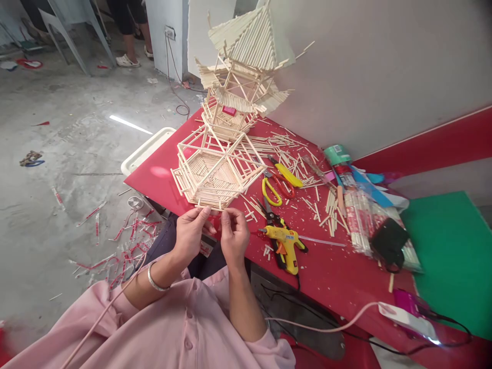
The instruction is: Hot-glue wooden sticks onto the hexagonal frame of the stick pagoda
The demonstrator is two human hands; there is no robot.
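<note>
A six-sided frame of thin wooden sticks (pixel 215 177) lies on the red table, with a floor of sticks and an open upper frame. At its near edge, my left hand (pixel 194 230) pinches a thin wooden stick (pixel 210 206) between thumb and fingers. My right hand (pixel 234 234) is closed at the other end of that same stick, thumb on top. Whether the stick is fixed to the frame I cannot tell. Right of my hands rests a yellow glue gun (pixel 285 246) on black-handled cutters (pixel 273 218). Scissors with red and yellow handles (pixel 283 185) lie beyond.
Behind the frame stands a tiered stick pagoda (pixel 249 56). Loose sticks (pixel 284 154) litter the red table (pixel 326 271). Bagged sticks (pixel 355 220) and a green board (pixel 453 256) are at right. A cable (pixel 326 328) crosses near my right arm. Another person's legs (pixel 130 41) show behind.
</note>
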